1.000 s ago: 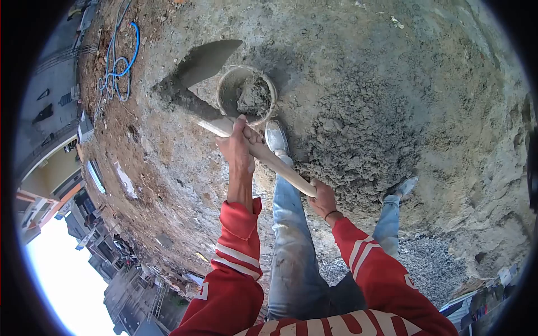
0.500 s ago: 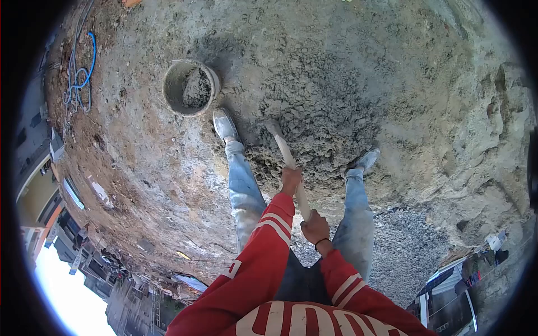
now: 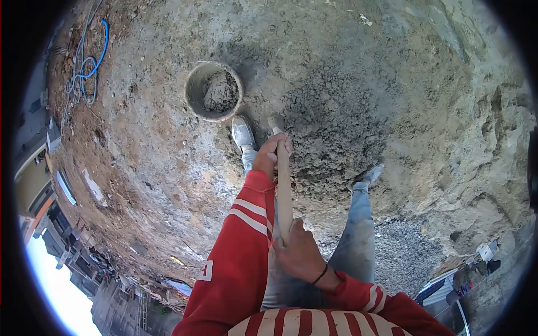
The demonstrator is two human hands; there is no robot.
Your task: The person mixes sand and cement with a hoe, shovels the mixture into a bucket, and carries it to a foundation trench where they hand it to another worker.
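A pale wooden handle point(image 3: 284, 190) runs away from my body toward the ground. My left hand point(image 3: 273, 150) grips it near its far end, and my right hand point(image 3: 301, 251), with a dark band at the wrist, is wrapped round its near end. The tool's grey head point(image 3: 275, 122) shows only in part beyond my left hand, at the left edge of a pile of wet grey mix point(image 3: 336, 123). Left of it stands a round bucket point(image 3: 189, 92) with grey mix inside.
My shoes stand on either side of the pile, the left one point(image 3: 242, 133) close to the bucket. Blue hose point(image 3: 105, 45) lies coiled at the upper left. Gravel point(image 3: 409, 249) covers ground at the lower right. Buildings show at the lower left edge.
Both hands have come up nearer the camera with the handle, which now points more straight ahead. The view has shifted, so the bucket and hose appear further right.
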